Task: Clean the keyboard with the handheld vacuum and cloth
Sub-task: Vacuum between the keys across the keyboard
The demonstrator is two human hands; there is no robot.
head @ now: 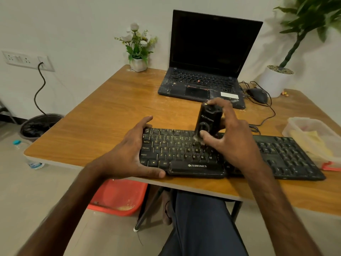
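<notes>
A dusty black keyboard [184, 152] lies along the front edge of the wooden table [110, 111]. My left hand [129, 154] grips its left end, thumb at the front edge and fingers over the back edge. My right hand [228, 137] holds a small black handheld vacuum [207, 120] upright, its nozzle pressed on the upper key rows near the keyboard's middle. A yellow cloth [310, 143] lies in a clear plastic container [299, 124] at the right end of the table.
A dusty open laptop [206, 60] stands at the back, with a wired mouse [257, 95] and its cable to its right. A small flower pot [138, 63] and a large white planter [275, 80] sit at the back. Below the table are a red basin [118, 196] and my leg.
</notes>
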